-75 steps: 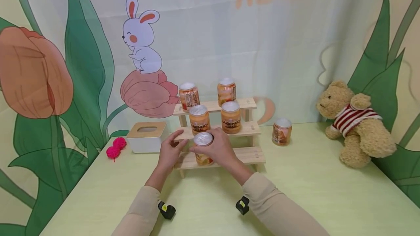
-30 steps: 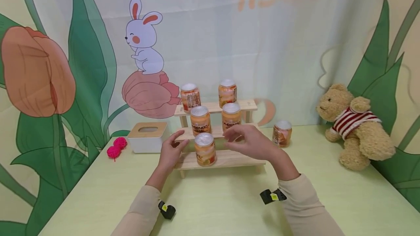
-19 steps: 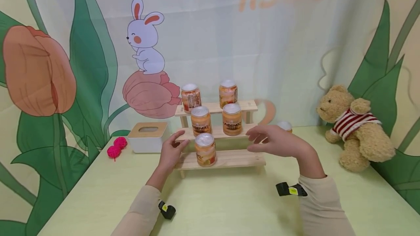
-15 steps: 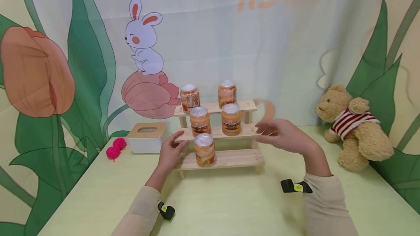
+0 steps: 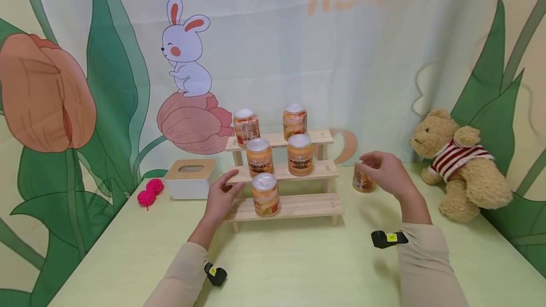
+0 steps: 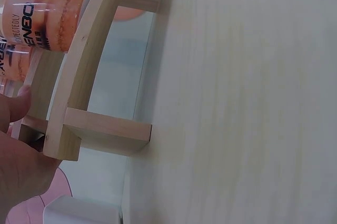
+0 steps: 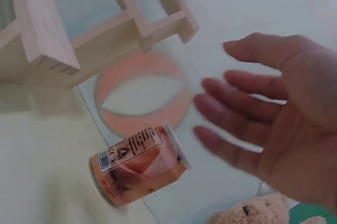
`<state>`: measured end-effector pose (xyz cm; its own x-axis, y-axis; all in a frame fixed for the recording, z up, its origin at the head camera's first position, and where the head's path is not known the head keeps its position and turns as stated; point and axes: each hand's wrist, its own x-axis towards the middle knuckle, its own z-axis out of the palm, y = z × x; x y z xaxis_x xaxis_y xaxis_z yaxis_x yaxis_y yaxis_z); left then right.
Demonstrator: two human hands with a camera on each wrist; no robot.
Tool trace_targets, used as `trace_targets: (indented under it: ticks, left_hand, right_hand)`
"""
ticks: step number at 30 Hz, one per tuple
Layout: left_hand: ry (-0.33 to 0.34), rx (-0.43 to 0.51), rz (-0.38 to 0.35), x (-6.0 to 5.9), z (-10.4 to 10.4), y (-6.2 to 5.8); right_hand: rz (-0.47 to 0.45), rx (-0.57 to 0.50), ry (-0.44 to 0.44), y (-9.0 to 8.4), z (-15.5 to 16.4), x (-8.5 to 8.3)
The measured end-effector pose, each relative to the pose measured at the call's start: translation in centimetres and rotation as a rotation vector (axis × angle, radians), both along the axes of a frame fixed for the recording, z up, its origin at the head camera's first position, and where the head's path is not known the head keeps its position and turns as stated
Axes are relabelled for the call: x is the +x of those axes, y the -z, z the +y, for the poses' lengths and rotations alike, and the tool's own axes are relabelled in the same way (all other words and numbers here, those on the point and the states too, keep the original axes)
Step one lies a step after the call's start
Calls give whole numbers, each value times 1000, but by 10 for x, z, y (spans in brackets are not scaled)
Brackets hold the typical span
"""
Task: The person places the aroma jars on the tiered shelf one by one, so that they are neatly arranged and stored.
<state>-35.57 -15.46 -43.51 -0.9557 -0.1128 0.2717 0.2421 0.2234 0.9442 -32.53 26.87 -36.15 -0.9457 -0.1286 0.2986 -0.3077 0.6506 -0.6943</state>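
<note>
Your right hand [image 5: 386,174] hangs spread beside the small orange-labelled jar with a silver lid [image 5: 362,180], fingers loosely extended and holding nothing; in the right wrist view the fingers [image 7: 231,116] are still clear of the jar [image 7: 138,165]. That jar stands upright on the pale green desk [image 5: 298,259], just right of the three-tier wooden step shelf [image 5: 298,205]. Your left hand [image 5: 219,198] rests against the shelf's left end, thumb on the wood, gripping nothing.

Judging by its look, the jar is rigid, smooth-sided and likely breakable, with some weight from its contents. Wrap your fingers round the labelled middle rather than pinching the slick lid, and keep it vertical.
</note>
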Motion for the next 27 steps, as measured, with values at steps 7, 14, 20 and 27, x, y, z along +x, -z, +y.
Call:
trace_targets:
  ticks: [7,14,20,27]
  left_hand:
    - [13,10,-25,1,0,-4]
    - [17,7,-25,2,-3,-2]
    - [9,6,-19,1,-2,-2]
    - [7,20,-5,-1,-1,0]
  right_hand:
    - [-143,72,-31,9,11,-7]
    - [9,40,239,23,10,-17]
    - [108,-53,393,41,3,-38]
    - [128,-246,411,63,2,-61]
